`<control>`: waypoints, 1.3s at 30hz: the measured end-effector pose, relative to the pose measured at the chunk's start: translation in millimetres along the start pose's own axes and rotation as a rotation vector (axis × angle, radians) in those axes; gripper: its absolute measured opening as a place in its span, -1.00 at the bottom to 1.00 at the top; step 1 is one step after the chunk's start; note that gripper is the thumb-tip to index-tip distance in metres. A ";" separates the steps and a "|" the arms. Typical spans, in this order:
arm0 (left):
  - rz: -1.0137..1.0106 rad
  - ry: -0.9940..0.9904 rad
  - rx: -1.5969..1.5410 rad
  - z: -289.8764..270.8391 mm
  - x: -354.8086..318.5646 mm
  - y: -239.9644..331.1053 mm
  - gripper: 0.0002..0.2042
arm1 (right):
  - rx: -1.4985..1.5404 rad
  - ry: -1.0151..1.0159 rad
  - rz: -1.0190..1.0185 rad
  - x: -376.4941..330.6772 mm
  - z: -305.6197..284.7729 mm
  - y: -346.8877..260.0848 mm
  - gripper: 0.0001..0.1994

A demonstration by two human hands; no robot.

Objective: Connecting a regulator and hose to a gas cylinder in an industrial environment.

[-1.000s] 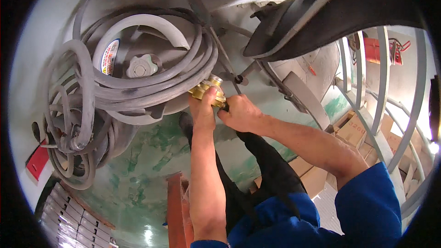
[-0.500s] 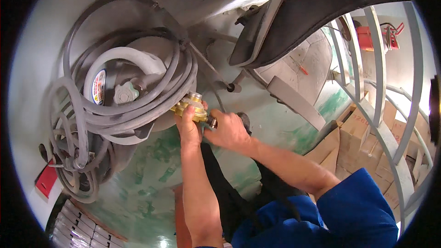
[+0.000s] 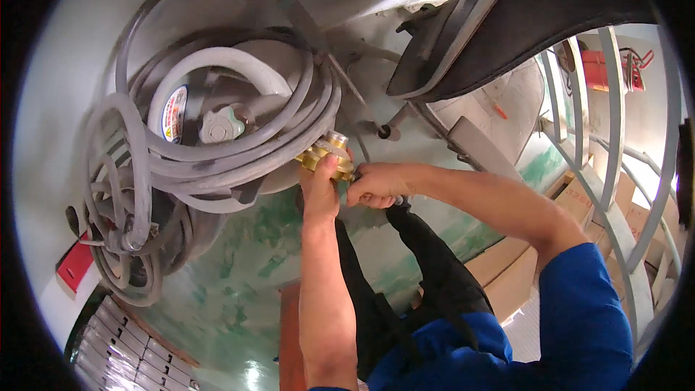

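Observation:
A brass gas regulator [image 3: 331,150] with a silvery round top is gripped in my left hand [image 3: 321,192], its thumb laid along the near side. It sits against the right edge of a grey hose coil [image 3: 239,168]. My right hand [image 3: 371,185] is closed at the regulator's right end, beside a small dark metal fitting [image 3: 355,176]. What its curled fingers hold is mostly hidden. Left of the regulator, inside the coil, is a gas cylinder's pale green valve knob [image 3: 221,125], ringed by a thick whitish collar [image 3: 250,65].
A black-padded seat [image 3: 507,29] overhangs at the upper right. White metal railings [image 3: 612,101] curve along the right, with cardboard boxes [image 3: 499,264] near them. More looped hose [image 3: 137,210] hangs left beside a red object [image 3: 75,266]. The floor [image 3: 239,261] has green patches.
The view has shifted, so the scene sits further right. My right hand has turned, its forearm now more level and elbow raised. My left hand keeps its hold on the regulator.

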State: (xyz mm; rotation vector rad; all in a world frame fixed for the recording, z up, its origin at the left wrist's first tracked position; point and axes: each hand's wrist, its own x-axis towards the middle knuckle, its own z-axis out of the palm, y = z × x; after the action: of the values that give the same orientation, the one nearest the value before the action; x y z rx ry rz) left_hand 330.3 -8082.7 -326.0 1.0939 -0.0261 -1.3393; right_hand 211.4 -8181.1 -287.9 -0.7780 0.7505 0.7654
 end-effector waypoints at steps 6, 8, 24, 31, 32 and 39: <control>0.007 -0.004 0.031 1.9 -2.6 6.0 -0.45 | -0.528 0.690 -0.256 6.9 26.4 16.3 -0.56; 0.022 -0.003 0.032 5.4 -3.0 6.8 -0.45 | -0.525 0.678 -0.157 -1.9 31.4 5.4 -0.54; 0.044 0.075 -0.029 2.7 4.8 -8.2 -0.56 | -0.547 1.036 -0.222 -13.4 66.9 4.6 -0.66; 0.041 0.035 -0.115 1.1 2.6 -10.3 -0.49 | -0.400 0.895 -0.193 -3.1 48.4 13.8 -0.71; 0.054 0.045 -0.112 2.2 3.8 -6.6 -0.48 | -0.407 0.911 -0.207 -2.7 48.4 13.3 -0.71; 0.078 -0.009 -0.088 9.7 3.5 -6.0 -0.42 | -0.354 0.785 -0.237 -2.3 38.0 23.3 -0.72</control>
State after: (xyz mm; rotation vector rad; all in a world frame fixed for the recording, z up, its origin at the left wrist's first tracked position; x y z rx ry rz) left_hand 321.2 -8090.3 -326.5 1.0027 -0.0161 -1.2642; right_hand 202.5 -8139.4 -274.6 -1.4991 1.2065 0.3598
